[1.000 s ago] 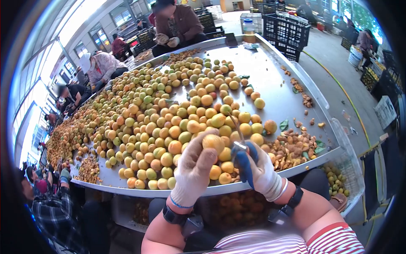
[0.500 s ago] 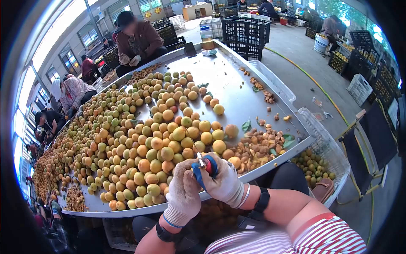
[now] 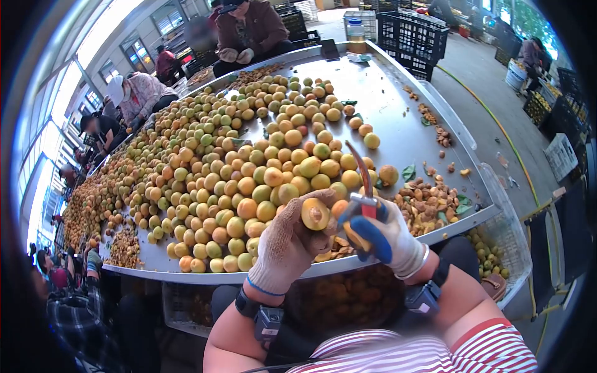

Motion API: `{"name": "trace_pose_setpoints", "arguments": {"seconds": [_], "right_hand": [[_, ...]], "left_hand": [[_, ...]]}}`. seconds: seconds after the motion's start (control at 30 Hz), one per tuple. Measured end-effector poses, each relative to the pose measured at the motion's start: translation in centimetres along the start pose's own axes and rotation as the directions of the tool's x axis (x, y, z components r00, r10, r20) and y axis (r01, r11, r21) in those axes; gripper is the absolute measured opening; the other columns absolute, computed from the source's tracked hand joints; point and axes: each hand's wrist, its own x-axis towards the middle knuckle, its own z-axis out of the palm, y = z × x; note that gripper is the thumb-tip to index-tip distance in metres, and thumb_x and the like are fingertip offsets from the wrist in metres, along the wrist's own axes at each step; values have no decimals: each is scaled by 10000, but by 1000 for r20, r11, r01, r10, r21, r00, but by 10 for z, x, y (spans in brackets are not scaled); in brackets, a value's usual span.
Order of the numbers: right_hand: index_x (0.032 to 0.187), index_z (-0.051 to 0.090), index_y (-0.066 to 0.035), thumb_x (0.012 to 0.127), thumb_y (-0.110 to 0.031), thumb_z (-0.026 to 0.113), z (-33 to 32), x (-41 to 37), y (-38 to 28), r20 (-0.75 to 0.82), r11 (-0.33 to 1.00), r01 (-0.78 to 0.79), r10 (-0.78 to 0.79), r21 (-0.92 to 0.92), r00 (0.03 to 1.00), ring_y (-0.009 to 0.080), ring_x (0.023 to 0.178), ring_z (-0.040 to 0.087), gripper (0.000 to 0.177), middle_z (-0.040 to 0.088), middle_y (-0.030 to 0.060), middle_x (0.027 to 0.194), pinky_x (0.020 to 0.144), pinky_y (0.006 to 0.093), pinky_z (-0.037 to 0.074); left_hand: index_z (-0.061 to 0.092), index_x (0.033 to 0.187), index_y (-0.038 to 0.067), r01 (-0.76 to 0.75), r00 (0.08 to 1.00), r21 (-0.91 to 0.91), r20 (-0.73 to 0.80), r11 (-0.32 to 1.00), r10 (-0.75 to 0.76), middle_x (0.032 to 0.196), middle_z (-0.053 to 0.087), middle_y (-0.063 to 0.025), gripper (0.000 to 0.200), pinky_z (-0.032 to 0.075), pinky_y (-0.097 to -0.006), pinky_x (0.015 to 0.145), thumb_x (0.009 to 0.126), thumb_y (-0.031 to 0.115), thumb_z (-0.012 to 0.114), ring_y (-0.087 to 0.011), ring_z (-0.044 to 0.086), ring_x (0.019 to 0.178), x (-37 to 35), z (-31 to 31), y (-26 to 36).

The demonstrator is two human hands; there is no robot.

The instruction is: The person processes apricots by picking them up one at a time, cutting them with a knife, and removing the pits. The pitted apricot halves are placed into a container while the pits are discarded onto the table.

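Observation:
My left hand point(image 3: 280, 248), in a knitted white glove, is closed around a cut apricot half point(image 3: 315, 214), its flesh and the brown stone facing up. My right hand point(image 3: 398, 245), gloved with blue covering on its fingers, grips a curved-bladed knife point(image 3: 362, 166) with a red handle, blade pointing up and away. A second orange fruit piece point(image 3: 356, 237) shows against the blue fingers of that hand, partly hidden. Both hands are over the table's near edge, a little apart. Just beyond them lies a broad pile of whole apricots point(image 3: 230, 193).
The metal table point(image 3: 398, 105) has a raised rim. Brown fruit scraps point(image 3: 429, 202) lie at its right corner. A plastic crate point(image 3: 516, 248) with green fruit stands below right. A co-worker point(image 3: 252, 31) sits across; others sit leftward. Black crates point(image 3: 411, 40) stand behind the table.
My hands have moved apart from close together. A cut apricot half with its stone now shows in my left hand, and the knife blade now points upward. The view has shifted.

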Motion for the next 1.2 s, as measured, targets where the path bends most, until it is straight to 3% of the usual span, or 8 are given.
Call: {"name": "trace_pose_setpoints", "arguments": {"seconds": [0.07,0.13,0.33,0.4,0.47,0.53,0.63,1.2], "right_hand": [[974,678,-52,910,-152,736,-4,-5,-20,108,960,-136,166,-245,980,41,675,578,132,647,-13,770,600,203,465],[966,696,-32,853,-132,781,-5,-4,-24,238,911,-39,148,-410,960,56,742,599,173,672,-10,802,719,249,519],[874,706,-35,808,-141,818,-4,0,-42,480,755,135,259,-641,838,127,727,625,167,660,46,776,710,289,512],[820,702,-39,798,-140,834,-10,0,-36,430,762,73,281,-644,858,164,708,631,167,657,76,796,686,303,507],[783,689,-28,792,-140,845,-16,3,-24,398,780,446,-277,-439,875,135,713,629,192,670,77,840,672,287,507],[816,655,10,908,-80,724,-12,-11,-34,78,962,179,-166,-205,983,104,704,623,146,640,59,905,616,235,499],[649,408,-87,1063,-344,460,-1,-11,-32,-9,910,403,-406,-92,914,162,505,486,490,489,94,734,451,268,416],[758,515,-38,1085,-377,435,11,-27,-35,-123,880,430,-458,-201,880,107,436,451,477,478,41,586,407,231,354]], "left_hand": [[542,1345,-7,-56,998,15,-21,998,57,1138,642,-106,519,481,-279,712,1040,405,464,-157,600,878,-2,2,4],[535,1352,-14,-85,989,93,133,992,72,1156,644,-119,510,486,-278,734,1034,382,485,-164,611,921,-1,-2,8],[536,1325,-20,-21,996,267,-78,963,43,1167,643,-157,409,586,-349,875,945,101,628,-209,688,922,-13,25,15],[503,1362,-20,-74,991,324,-78,943,105,1195,626,-135,408,584,-344,898,978,72,604,-212,700,966,-13,26,12],[500,1368,-11,-88,991,367,-63,926,119,1213,616,-144,407,578,-383,944,976,47,589,-235,695,1027,-12,26,9],[488,1375,-14,-74,994,383,-43,921,98,1226,613,-153,404,563,-412,979,978,14,560,-250,683,1074,-17,33,5],[475,1377,-20,-8,1000,345,-10,939,12,1243,609,-160,403,541,-417,1014,989,21,577,-263,659,1129,-17,36,-9],[397,1445,-31,6,1000,395,13,919,-12,1363,537,-147,448,543,-401,1017,1023,21,536,-228,638,1145,-22,52,-42]]}}
